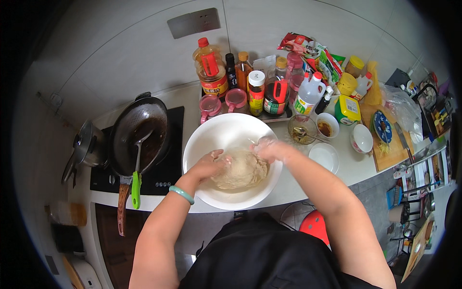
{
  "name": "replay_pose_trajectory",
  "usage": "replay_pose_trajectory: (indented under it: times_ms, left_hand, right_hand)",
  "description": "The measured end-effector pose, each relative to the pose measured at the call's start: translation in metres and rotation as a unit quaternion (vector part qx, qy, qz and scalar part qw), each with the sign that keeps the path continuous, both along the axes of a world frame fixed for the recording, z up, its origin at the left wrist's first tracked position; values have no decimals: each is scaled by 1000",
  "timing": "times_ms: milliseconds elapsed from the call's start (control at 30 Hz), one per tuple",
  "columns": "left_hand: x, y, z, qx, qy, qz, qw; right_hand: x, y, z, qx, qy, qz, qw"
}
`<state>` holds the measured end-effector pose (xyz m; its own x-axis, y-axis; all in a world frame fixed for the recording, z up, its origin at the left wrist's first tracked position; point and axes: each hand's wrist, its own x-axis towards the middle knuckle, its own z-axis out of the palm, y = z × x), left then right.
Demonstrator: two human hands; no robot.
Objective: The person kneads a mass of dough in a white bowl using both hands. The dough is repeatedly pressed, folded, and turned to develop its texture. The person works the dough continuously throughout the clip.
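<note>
A pale, rough-surfaced lump of dough lies in a large white bowl in front of me. My left hand, with a light green bangle above the wrist, rests against the dough's left side. Its thumb and fingers are spread and not closed around the lump. At the upper right of the dough, inside the bowl's rim, is my right hand. Motion blurs it, so its finger positions and whether it touches the dough are unclear.
Left of the bowl, a wok holding dark residue and a green-handled spatula sits on a black cooktop. Several condiment bottles line the back. A glass bowl, small plate and cutting board with a knife are to the right.
</note>
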<state>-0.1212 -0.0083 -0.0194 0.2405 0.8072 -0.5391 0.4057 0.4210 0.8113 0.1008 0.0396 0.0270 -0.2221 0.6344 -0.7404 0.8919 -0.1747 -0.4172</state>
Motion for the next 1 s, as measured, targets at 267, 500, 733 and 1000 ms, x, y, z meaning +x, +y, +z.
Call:
replay_pose_trajectory:
  times_ms: [267,500,733,1000]
  left_hand:
    - [3,-10,0,-194,-18,146,970]
    - [2,-18,1,-191,-173,229,939]
    - [0,1,30,-108,-308,317,890]
    - [24,-11,-10,412,250,51,875]
  right_hand:
    - [-13,-19,-86,94,95,-144,980]
    - [-20,-25,-21,-12,319,-320,892]
    - [-26,-16,-10,273,283,-137,909]
    - [9,18,-117,333,274,-170,886]
